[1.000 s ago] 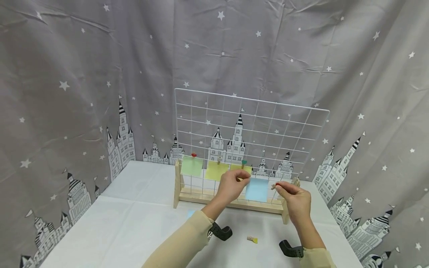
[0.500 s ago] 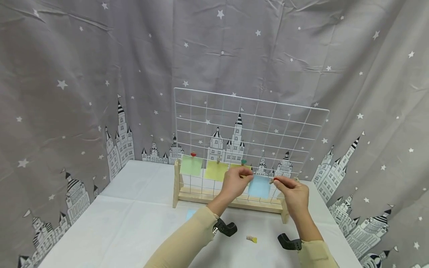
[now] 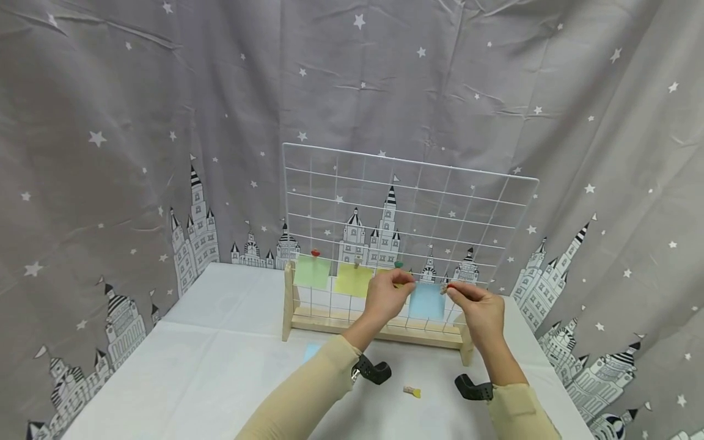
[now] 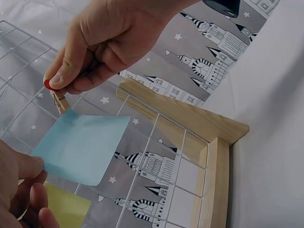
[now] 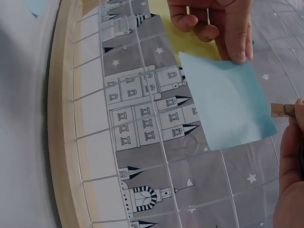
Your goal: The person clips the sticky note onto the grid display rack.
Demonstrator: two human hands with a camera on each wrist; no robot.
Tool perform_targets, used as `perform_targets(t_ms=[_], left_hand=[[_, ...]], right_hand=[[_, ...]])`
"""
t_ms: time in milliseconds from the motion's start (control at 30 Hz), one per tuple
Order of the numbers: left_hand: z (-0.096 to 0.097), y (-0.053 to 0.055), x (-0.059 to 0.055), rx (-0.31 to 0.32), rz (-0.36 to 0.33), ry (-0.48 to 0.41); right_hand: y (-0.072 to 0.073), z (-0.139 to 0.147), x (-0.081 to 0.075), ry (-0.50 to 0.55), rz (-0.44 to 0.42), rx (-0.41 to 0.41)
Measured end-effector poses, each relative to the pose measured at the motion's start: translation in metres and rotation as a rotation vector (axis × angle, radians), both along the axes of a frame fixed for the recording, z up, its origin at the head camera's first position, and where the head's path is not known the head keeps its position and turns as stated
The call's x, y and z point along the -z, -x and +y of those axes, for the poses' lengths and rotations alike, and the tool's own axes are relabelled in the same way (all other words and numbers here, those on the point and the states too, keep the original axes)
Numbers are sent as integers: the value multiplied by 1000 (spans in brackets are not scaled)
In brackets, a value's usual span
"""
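My left hand (image 3: 384, 299) pinches a light blue sticky note (image 3: 427, 302) by its upper left corner, holding it in front of the white wire grid. My right hand (image 3: 485, 316) pinches a small wooden clothespin (image 4: 61, 102) with a red ornament (image 4: 48, 84). In the left wrist view the pin's tip is right at the note's other top corner; the right wrist view shows the clothespin (image 5: 283, 110) close beside the note's top edge. A green note (image 3: 312, 272) and a yellow note (image 3: 353, 280) hang on the grid to the left. Another yellow note is partly hidden behind my left hand.
The wire grid (image 3: 409, 162) stands upright in a wooden base (image 3: 385, 330) on a white-covered table (image 3: 192, 354). A clothespin with a yellow ornament (image 3: 412, 391) lies in front. Part of a blue note (image 3: 311, 350) shows beside my left sleeve. A grey curtain hangs behind.
The blue note has moved up and slightly right with my left hand. My right hand has risen a little and brought the clothespin leftward to the note's upper right corner.
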State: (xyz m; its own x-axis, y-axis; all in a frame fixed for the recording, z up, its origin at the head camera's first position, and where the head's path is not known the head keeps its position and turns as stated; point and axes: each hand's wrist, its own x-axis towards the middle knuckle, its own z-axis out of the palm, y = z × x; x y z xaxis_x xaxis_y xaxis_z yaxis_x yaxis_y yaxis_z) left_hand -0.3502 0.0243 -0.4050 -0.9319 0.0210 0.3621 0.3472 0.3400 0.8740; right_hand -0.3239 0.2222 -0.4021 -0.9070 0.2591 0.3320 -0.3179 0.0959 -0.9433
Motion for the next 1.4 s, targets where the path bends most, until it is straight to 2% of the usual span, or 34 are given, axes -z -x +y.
perform_targets(t_ms=[267,667,867,1133,1400], left_hand=[[4,3,-1,-8,7,-3],[8,0,-7,-87,9,7],[12,1,-6,-116,2,34],[16,4,-1,-163,54,99],[19,2,-2,-170,53,89]], right_hand=[[10,-2,-3,27,43,-24],[17,-5,-10,-2,41,-14],[19,-6,-11,-13,42,-13],[22,-8,-11,-31,53,6],[22,-9,-11,-54,44,17]])
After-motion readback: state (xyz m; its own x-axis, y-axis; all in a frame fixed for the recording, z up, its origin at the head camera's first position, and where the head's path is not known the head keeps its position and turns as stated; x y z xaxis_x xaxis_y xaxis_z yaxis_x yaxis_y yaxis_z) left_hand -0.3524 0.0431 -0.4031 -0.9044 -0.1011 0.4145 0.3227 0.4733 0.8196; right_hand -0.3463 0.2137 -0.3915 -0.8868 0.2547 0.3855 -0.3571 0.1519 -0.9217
